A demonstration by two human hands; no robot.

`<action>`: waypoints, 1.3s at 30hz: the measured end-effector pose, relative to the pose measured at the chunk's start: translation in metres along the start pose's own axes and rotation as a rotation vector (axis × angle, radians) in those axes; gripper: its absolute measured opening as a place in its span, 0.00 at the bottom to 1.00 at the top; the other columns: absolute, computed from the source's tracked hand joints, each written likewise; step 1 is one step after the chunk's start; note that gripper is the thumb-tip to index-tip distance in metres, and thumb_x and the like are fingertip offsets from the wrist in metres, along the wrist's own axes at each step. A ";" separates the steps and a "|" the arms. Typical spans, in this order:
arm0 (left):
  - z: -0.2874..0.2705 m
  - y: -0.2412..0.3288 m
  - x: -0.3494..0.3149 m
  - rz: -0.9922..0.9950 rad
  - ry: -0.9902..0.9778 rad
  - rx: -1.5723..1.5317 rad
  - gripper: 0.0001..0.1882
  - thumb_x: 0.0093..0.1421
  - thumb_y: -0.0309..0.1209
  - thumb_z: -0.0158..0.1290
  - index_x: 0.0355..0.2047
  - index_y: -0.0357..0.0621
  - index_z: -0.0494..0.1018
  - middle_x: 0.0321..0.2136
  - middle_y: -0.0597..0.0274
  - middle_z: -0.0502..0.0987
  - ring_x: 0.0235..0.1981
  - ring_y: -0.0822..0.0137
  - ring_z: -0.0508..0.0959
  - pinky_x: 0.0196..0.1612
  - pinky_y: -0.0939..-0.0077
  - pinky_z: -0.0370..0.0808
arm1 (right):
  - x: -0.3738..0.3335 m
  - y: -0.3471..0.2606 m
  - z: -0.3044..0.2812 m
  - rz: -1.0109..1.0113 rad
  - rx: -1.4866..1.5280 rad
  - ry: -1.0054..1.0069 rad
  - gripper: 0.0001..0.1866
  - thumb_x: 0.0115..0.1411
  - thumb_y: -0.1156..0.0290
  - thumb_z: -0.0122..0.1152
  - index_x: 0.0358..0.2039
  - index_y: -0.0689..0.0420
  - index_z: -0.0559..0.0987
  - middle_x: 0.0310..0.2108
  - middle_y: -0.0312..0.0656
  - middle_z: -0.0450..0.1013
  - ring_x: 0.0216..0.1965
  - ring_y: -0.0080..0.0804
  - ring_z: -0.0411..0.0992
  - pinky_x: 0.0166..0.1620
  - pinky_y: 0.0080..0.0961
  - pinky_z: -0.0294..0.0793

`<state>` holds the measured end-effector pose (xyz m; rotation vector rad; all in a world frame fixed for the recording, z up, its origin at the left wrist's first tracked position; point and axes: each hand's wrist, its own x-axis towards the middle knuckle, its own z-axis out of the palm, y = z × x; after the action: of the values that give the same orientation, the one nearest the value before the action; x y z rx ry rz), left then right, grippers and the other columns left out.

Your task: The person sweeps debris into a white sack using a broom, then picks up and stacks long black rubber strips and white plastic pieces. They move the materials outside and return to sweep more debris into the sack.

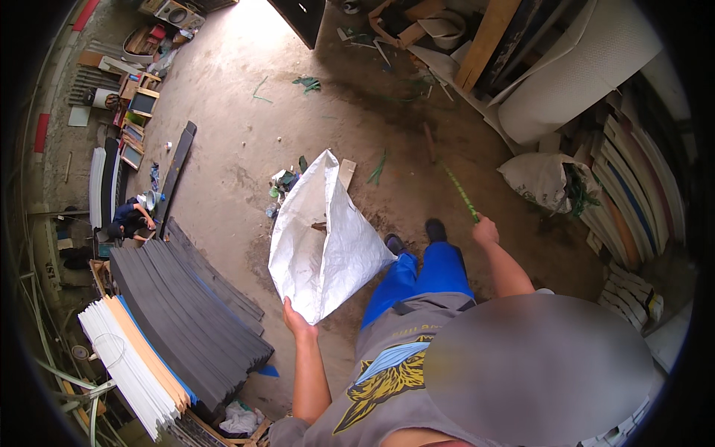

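Note:
A white woven sack [350, 242] hangs with its mouth gaping in front of my legs. My left hand [298, 322] grips its near rim, fingers closed on the cloth. Something brown [319, 226] shows inside the mouth; I cannot make out what it is. My right hand [486, 229] is closed round the near end of a long green patterned stick [460, 191]. The stick slants away to a reddish-brown far end [430, 141] close to the floor, and its kind is unclear. Beyond the sack lies a small heap of litter [284, 181], with a flat board piece [347, 173] beside it.
Dark grey panels [186, 313] and white strips [130, 365] are stacked at left. A person [134, 217] bends over farther left. Green scraps [307, 83] lie on the dirty floor [223, 97]. At right stand a filled sack [540, 181], curved sheets [625, 186] and a large roll [573, 82].

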<state>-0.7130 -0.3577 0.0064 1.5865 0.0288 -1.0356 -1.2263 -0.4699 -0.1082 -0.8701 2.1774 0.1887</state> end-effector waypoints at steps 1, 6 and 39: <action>-0.003 0.002 0.003 -0.001 -0.008 0.015 0.28 0.68 0.41 0.45 0.60 0.30 0.64 0.55 0.49 0.71 0.53 0.53 0.75 0.55 0.59 0.74 | 0.001 0.010 0.002 0.033 -0.019 0.028 0.25 0.63 0.69 0.50 0.62 0.52 0.69 0.52 0.53 0.74 0.55 0.50 0.73 0.56 0.46 0.73; -0.015 0.005 0.011 -0.060 -0.012 -0.001 0.28 0.69 0.41 0.44 0.60 0.30 0.63 0.56 0.49 0.71 0.54 0.53 0.75 0.55 0.59 0.73 | 0.043 0.067 0.032 0.242 -0.054 0.140 0.23 0.64 0.69 0.49 0.60 0.56 0.69 0.50 0.52 0.76 0.52 0.50 0.75 0.53 0.45 0.75; 0.084 -0.005 0.020 -0.090 0.225 -0.106 0.34 0.67 0.49 0.40 0.66 0.36 0.58 0.62 0.50 0.66 0.60 0.48 0.69 0.61 0.53 0.67 | 0.223 -0.101 -0.149 0.012 -0.123 0.098 0.17 0.63 0.71 0.50 0.50 0.62 0.77 0.50 0.56 0.75 0.54 0.52 0.73 0.54 0.44 0.75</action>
<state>-0.7534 -0.4337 -0.0033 1.6087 0.3058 -0.9048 -1.3578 -0.7217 -0.1490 -0.9534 2.2819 0.2944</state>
